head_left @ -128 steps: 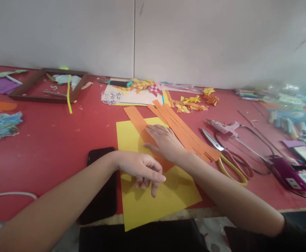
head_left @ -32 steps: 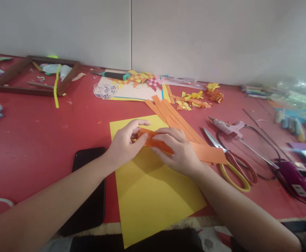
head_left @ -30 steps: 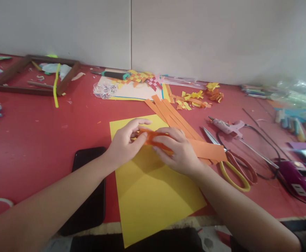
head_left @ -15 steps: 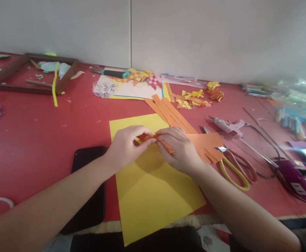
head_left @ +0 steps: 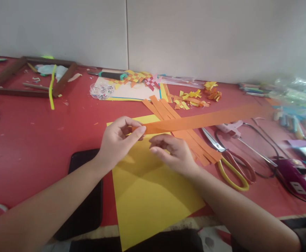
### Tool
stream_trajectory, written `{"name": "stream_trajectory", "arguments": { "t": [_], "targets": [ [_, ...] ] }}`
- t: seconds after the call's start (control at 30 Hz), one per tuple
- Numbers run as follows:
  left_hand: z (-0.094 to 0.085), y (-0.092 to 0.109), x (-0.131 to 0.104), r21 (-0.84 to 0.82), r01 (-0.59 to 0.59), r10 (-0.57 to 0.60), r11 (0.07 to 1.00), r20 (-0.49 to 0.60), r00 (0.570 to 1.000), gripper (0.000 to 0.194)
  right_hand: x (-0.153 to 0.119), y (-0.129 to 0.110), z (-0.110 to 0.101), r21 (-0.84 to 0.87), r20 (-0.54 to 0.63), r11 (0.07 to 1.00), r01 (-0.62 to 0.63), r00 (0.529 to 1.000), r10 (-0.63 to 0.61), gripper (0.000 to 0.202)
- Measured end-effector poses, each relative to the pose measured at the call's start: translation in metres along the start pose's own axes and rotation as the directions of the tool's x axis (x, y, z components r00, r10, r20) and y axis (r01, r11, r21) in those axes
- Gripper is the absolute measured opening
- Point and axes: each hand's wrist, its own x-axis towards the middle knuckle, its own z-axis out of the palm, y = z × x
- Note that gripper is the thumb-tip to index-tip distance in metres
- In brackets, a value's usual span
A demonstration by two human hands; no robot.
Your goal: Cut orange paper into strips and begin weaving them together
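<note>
My left hand point(head_left: 118, 141) pinches one end of a long orange paper strip point(head_left: 194, 122) between thumb and fingers. The strip stretches out to the right, its far end blurred, above the table. Just below it, my right hand point(head_left: 173, 150) hovers with curled fingers, thumb and fingertips apart, holding nothing. Beneath both hands lies a sheet of yellow paper point(head_left: 153, 199), its lower corner hanging past the table edge. Several more orange paper strips point(head_left: 165, 108) lie across the sheet's top right, partly hidden by the held strip.
Scissors point(head_left: 228, 161) and a pink glue gun point(head_left: 231, 128) lie right of the strips. A black phone point(head_left: 86, 196) rests left of the yellow sheet. Farther back are a brown wooden frame point(head_left: 16, 92), woven paper pieces point(head_left: 137, 77) and paper scraps point(head_left: 192, 99). A purple device point(head_left: 297, 178) stands far right.
Both hands were together on orange paper; now they are apart. The right hand has let go and lowered slightly, and the strip in my left hand now extends to the right.
</note>
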Motion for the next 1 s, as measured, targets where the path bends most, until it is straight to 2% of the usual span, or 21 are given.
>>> {"name": "stream_trajectory", "arguments": {
  "t": [0.07, 0.13, 0.2, 0.33, 0.5, 0.7, 1.0],
  "targets": [
    [0.0012, 0.0011, -0.0019, -0.019, 0.016, -0.015, 1.000, 0.060, 0.998, 0.022, 0.0023, 0.0021, 0.0044, 0.243, -0.013, 0.957, -0.159, 0.986, 0.167, 0.032],
    [0.0022, 0.0013, -0.0035, -0.036, 0.025, -0.021, 0.999, 0.109, 0.994, 0.023, 0.0040, 0.0024, 0.0069, 0.406, -0.040, 0.889, -0.211, 0.968, 0.248, 0.033],
    [0.0029, 0.0008, -0.0045, -0.045, 0.024, -0.019, 0.999, 0.125, 0.992, 0.025, 0.0047, 0.0020, 0.0075, 0.481, -0.087, 0.847, -0.226, 0.949, 0.303, 0.030],
    [0.0026, -0.0026, -0.0048, -0.011, 0.029, -0.027, 1.000, 0.124, 0.992, 0.027, 0.0043, 0.0037, 0.0067, 0.527, -0.132, 0.813, -0.248, 0.921, 0.366, 0.027],
    [0.0014, -0.0071, -0.0045, 0.019, 0.005, -0.008, 1.000, 0.172, 0.985, 0.038, 0.0040, 0.0078, 0.0072, 0.538, -0.156, 0.814, -0.219, 0.923, 0.351, 0.024],
    [0.0022, -0.0051, -0.0037, 0.022, 0.011, -0.015, 1.000, 0.171, 0.985, 0.022, 0.0047, 0.0052, 0.0081, 0.557, -0.166, 0.802, -0.215, 0.918, 0.361, 0.023],
    [0.0014, -0.0063, -0.0040, 0.013, 0.037, -0.039, 0.999, 0.174, 0.984, 0.025, 0.0031, 0.0067, 0.0082, 0.585, -0.166, 0.782, -0.218, 0.911, 0.378, 0.020]
  ]
}}
